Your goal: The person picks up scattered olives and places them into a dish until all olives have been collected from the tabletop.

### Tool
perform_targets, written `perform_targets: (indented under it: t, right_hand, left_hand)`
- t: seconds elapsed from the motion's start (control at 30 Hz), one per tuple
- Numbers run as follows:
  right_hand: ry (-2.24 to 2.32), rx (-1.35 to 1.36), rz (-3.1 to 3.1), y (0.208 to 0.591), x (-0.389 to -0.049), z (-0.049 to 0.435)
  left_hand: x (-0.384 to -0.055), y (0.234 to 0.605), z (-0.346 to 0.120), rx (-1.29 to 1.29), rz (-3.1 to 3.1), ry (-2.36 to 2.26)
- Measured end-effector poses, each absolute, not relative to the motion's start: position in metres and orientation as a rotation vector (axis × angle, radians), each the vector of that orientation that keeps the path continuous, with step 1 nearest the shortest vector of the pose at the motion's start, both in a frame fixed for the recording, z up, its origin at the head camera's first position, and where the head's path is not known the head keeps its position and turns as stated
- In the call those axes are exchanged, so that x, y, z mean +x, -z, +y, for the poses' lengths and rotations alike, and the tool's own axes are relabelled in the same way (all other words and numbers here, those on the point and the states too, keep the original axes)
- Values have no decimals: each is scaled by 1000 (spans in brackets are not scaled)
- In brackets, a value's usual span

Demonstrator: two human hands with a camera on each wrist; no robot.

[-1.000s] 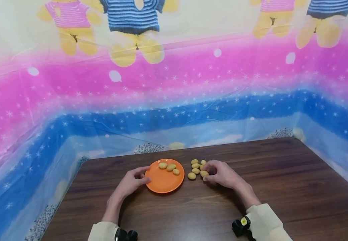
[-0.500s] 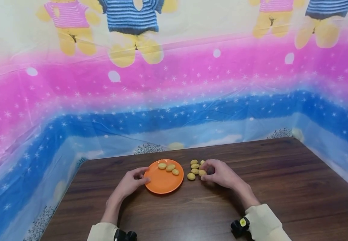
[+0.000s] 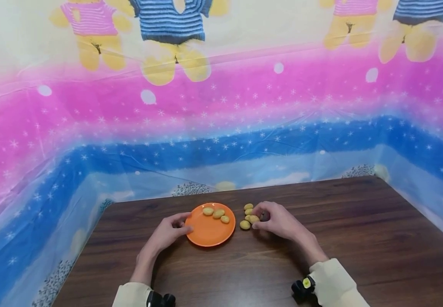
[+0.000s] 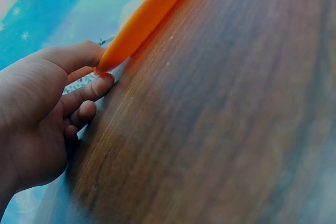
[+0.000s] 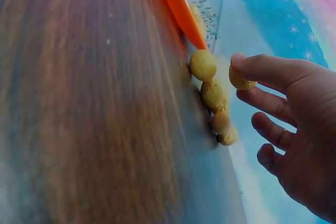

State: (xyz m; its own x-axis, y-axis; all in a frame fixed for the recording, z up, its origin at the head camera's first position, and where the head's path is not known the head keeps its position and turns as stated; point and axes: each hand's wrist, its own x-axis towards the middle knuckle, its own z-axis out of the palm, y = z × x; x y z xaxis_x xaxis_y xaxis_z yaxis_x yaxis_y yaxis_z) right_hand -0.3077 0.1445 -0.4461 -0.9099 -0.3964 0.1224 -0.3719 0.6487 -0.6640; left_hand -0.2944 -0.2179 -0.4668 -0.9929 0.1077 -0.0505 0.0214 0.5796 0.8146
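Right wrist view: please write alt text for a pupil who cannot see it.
A right hand pinches a small yellow potato-like piece, held apart from several similar pieces clustered in a line on a dark wooden table. Just beyond them is the edge of an orange plate.

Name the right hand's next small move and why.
Probably move the pinched potato-like piece left over the orange plate and lower it there: the right hand holds it raised, three similar pieces already lie on the plate, and the left hand grips the plate.
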Motion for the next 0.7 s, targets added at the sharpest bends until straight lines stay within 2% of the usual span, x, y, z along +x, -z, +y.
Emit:
perform_targets:
  t: [0.7]
  right_hand:
    - [1097,-717,2748,436,-309,109]
  left_hand:
    - [-297,470,-217,98,2720,-1391]
